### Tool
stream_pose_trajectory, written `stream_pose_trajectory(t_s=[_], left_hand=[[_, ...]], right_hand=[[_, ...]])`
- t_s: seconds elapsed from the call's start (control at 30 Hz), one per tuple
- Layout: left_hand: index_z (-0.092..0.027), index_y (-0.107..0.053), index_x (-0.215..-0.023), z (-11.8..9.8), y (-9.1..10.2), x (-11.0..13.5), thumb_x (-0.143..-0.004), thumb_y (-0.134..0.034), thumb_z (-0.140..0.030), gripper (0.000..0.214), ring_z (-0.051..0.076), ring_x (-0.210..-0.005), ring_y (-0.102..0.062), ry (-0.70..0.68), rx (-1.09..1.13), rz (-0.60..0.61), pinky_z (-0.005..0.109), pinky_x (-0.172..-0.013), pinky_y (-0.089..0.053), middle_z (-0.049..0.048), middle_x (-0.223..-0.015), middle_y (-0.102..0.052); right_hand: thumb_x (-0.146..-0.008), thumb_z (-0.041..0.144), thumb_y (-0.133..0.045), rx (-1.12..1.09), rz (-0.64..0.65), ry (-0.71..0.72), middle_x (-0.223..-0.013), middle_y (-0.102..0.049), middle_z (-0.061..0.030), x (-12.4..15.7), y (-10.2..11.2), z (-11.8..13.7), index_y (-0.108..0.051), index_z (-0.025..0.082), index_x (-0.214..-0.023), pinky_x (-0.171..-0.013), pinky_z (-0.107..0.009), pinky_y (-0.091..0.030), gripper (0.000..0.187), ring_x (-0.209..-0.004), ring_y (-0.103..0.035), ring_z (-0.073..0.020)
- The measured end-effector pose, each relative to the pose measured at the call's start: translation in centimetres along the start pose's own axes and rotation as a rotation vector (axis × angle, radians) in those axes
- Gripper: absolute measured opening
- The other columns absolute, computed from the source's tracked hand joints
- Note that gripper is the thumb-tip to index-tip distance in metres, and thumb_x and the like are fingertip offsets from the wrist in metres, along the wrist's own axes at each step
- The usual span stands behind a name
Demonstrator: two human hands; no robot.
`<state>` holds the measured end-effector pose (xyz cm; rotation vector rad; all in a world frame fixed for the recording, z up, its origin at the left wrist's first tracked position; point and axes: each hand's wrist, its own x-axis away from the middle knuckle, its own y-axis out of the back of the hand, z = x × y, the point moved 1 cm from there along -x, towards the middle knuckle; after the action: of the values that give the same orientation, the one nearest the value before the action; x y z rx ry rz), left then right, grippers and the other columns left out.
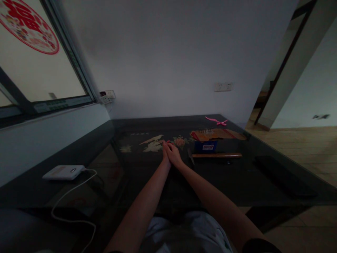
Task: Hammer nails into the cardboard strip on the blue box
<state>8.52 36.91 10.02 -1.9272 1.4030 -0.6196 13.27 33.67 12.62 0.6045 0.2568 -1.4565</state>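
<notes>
My left hand (165,151) and my right hand (174,154) rest against each other above the middle of a dark glossy table (147,186). Their fingers point forward, stretched out and laid together, and no object shows between them; the palms are hidden. Just right of my right hand lies a hammer (217,155), its dark head toward me and its wooden handle pointing right. Behind the hammer is a small blue box (206,146) with a white label. An orange-brown flattened packet (219,134) lies behind and partly over the box.
A pink ribbon (219,122) lies near the back edge. At the right is a dark flat oblong object (284,175). A white power bank (64,172) sits at the left, its white cable (70,191) running off the front edge. Wall sockets (223,86) are behind.
</notes>
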Motion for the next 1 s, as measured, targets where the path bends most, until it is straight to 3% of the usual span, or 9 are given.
stream_pose_trajectory(t_s=[0.3,0.47,0.77,1.0], left_hand=[[-0.018,-0.054,-0.088,0.36,0.24,-0.23,-0.085,-0.044,-0.050,0.034,0.011,-0.056,-0.053,0.115,0.014,-0.065,0.024,-0.059,-0.044,-0.0010,-0.066,-0.055],[-0.017,-0.055,-0.085,0.34,0.26,-0.43,-0.085,-0.042,-0.050,0.036,0.010,-0.054,-0.051,0.131,-0.001,-0.101,0.023,-0.058,-0.043,-0.0018,-0.062,-0.052],[-0.021,-0.056,-0.078,0.49,0.60,-0.62,-0.074,-0.051,-0.061,0.041,0.012,-0.055,-0.053,0.110,-0.041,-0.042,0.025,-0.057,-0.044,-0.0007,-0.061,-0.053],[-0.021,-0.055,-0.077,0.54,0.39,-0.50,-0.078,-0.049,-0.056,0.035,0.012,-0.054,-0.052,0.132,0.010,-0.088,0.025,-0.055,-0.043,0.0000,-0.062,-0.054]], right_hand=[[-0.087,0.035,-0.044,0.032,0.005,-0.006,-0.079,-0.068,-0.0051,0.04,0.13,0.20,-0.066,0.018,-0.082,-0.067,-0.026,-0.043,0.028,-0.073,-0.061,-0.0175],[-0.087,0.035,-0.045,0.048,-0.002,-0.015,-0.079,-0.068,-0.0055,0.08,0.17,0.43,-0.066,0.018,-0.082,-0.067,-0.026,-0.042,0.028,-0.073,-0.061,-0.0175],[-0.086,0.035,-0.045,0.051,-0.006,-0.018,-0.078,-0.068,-0.0053,0.17,0.24,0.58,-0.066,0.019,-0.079,-0.067,-0.027,-0.042,0.027,-0.072,-0.061,-0.0178],[-0.086,0.035,-0.045,0.051,0.007,-0.016,-0.079,-0.068,-0.0058,0.10,0.34,0.62,-0.066,0.018,-0.080,-0.067,-0.027,-0.042,0.027,-0.072,-0.061,-0.0182]])
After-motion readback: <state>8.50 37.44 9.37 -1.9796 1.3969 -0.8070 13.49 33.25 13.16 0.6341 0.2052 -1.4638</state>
